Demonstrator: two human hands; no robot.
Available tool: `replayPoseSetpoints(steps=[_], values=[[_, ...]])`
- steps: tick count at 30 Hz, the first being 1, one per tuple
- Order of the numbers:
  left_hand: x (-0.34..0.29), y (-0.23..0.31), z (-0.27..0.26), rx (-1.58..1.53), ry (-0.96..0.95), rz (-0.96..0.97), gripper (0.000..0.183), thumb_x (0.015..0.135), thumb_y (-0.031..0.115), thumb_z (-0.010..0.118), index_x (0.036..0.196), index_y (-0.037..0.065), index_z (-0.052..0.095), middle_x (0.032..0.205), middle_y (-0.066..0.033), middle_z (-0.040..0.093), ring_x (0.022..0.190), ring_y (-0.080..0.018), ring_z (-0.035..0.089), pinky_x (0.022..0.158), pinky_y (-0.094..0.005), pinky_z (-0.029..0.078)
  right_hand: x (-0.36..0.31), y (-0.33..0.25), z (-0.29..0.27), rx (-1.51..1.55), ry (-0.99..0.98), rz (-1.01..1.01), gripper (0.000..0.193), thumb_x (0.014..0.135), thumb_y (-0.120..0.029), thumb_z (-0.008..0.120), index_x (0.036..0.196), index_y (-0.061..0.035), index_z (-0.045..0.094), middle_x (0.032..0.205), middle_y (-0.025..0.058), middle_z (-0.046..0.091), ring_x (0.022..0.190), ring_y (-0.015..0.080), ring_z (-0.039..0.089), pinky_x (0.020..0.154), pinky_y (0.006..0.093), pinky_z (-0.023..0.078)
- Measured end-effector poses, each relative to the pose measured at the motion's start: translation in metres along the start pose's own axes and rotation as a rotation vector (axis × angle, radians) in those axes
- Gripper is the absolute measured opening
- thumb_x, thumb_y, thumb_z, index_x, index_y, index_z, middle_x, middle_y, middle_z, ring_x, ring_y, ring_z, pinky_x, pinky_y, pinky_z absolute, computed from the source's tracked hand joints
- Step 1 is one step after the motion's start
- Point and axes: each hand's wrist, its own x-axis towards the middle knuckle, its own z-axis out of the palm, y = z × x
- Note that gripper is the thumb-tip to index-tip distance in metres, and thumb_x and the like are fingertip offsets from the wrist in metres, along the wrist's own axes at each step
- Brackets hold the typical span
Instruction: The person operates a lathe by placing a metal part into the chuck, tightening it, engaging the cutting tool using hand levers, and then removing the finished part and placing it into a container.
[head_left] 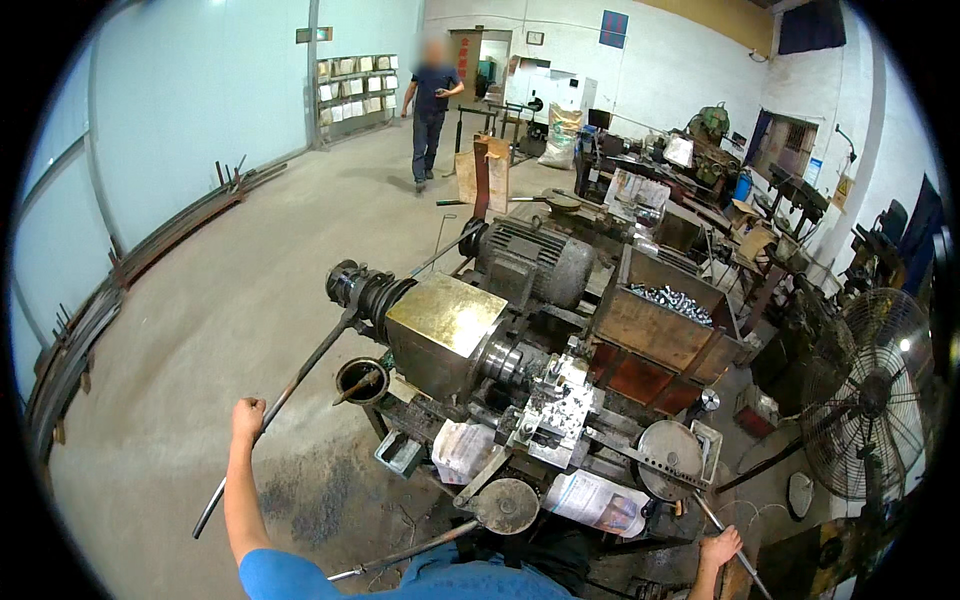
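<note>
My left hand (249,417) is closed round a long metal lever (300,375) that slants up to the pulley end (362,290) of a small lathe. At the lower right, my right hand (720,546) grips a thinner metal rod (742,560) leading up to a perforated bar by a round plate (670,458). Between my hands lies the lathe, with a brass-coloured cover on its headstock (447,313), a dark chuck (503,360) and a cross slide (556,408) strewn with bright metal chips. Another round plate (507,505) sits close to my body.
Behind the lathe stand a motor (535,262) and a rusty bin (660,325) holding small metal parts. A large fan (872,392) is at the right. A person (430,110) is on the floor at the back. Metal bars (190,230) lie along the left wall.
</note>
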Motion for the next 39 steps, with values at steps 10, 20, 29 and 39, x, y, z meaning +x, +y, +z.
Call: replayPoseSetpoints(steps=[10, 20, 29, 39], values=[[0.004, -0.001, 0.006, 0.077, 0.062, 0.044, 0.031, 0.078, 0.026, 0.057, 0.089, -0.001, 0.066, 0.086, -0.0244, 0.062, 0.085, -0.0372, 0.061, 0.075, -0.0416, 0.047, 0.0, 0.005, 0.0, 0.009, 0.033, -0.025, 0.056, 0.059, -0.013, 0.059, 0.112, 0.0038, 0.049, 0.105, 0.0171, 0.054, 0.103, 0.0343, 0.049, 0.102, 0.0465, 0.028], [0.011, -0.022, 0.013, 0.046, 0.142, 0.096, 0.027, 0.076, 0.023, 0.059, 0.082, -0.002, 0.066, 0.077, -0.0242, 0.062, 0.076, -0.0358, 0.062, 0.071, -0.0405, 0.048, -0.007, -0.008, -0.014, -0.004, 0.038, 0.003, 0.056, 0.057, -0.016, 0.064, 0.109, 0.0028, 0.051, 0.103, 0.018, 0.053, 0.102, 0.035, 0.049, 0.102, 0.0457, 0.028], [0.008, -0.013, 0.007, 0.05, 0.072, 0.021, 0.028, 0.078, 0.025, 0.057, 0.087, 0.001, 0.067, 0.083, -0.0241, 0.062, 0.082, -0.0381, 0.061, 0.073, -0.0425, 0.047, -0.007, -0.01, -0.026, 0.04, -0.032, -0.032, 0.052, 0.068, -0.018, 0.062, 0.113, 0.0035, 0.049, 0.108, 0.0182, 0.053, 0.107, 0.035, 0.047, 0.104, 0.0472, 0.025], [-0.004, 0.009, -0.002, 0.171, 0.17, 0.107, 0.024, 0.079, 0.02, 0.055, 0.083, -0.001, 0.065, 0.082, -0.0229, 0.062, 0.08, -0.0386, 0.06, 0.071, -0.0431, 0.047, -0.008, -0.002, -0.015, 0.108, 0.021, -0.081, 0.062, 0.056, -0.015, 0.062, 0.114, 0.0028, 0.047, 0.106, 0.016, 0.052, 0.105, 0.0332, 0.047, 0.104, 0.0461, 0.025]])
